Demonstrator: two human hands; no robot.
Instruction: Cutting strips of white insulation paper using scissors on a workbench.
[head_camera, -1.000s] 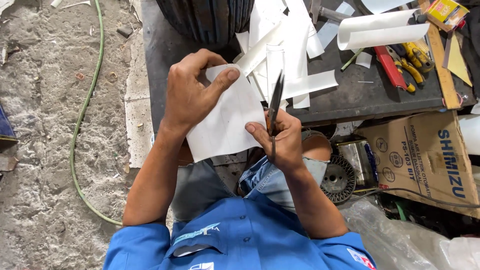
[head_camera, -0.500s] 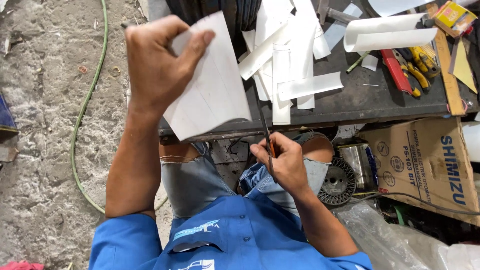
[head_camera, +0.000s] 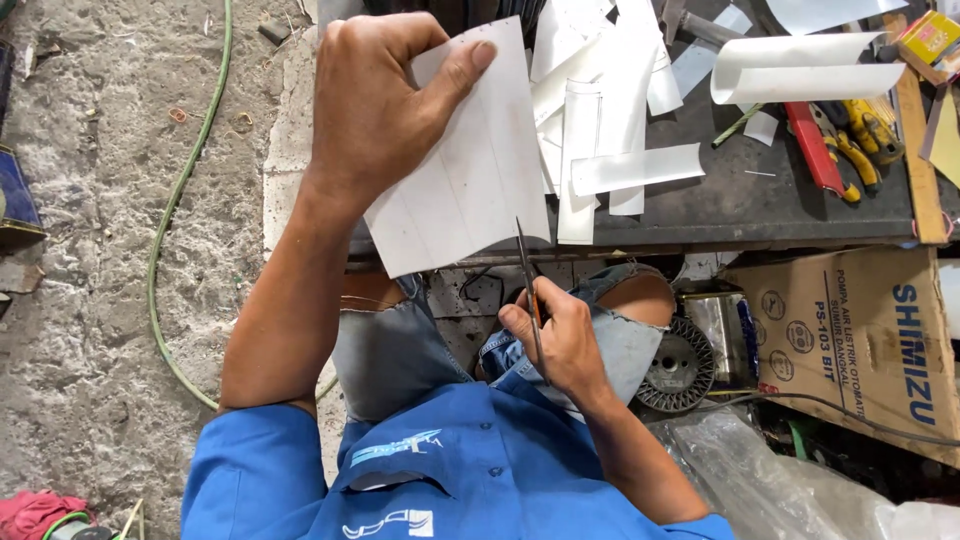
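My left hand (head_camera: 375, 105) grips a white sheet of thin card (head_camera: 470, 170) ruled with faint pencil lines, holding it up over the near edge of the dark workbench (head_camera: 740, 200). Below it, my right hand (head_camera: 560, 340) is closed on a pair of scissors (head_camera: 528, 275) whose blades point up and touch the sheet's lower edge. Several cut white strips (head_camera: 600, 110) lie piled on the bench just behind the sheet.
A rolled white sheet (head_camera: 800, 70), red and yellow pliers (head_camera: 845, 140) and a wooden ruler (head_camera: 915, 150) lie on the bench's right side. A cardboard box (head_camera: 860, 340) and a round metal rotor (head_camera: 675, 370) sit under it. A green hose (head_camera: 180, 200) crosses the concrete floor.
The left hand lifted the sheet up and forward from my lap to above the bench edge. The right hand, with the scissors, dropped a little and turned the blades up to the sheet's edge.
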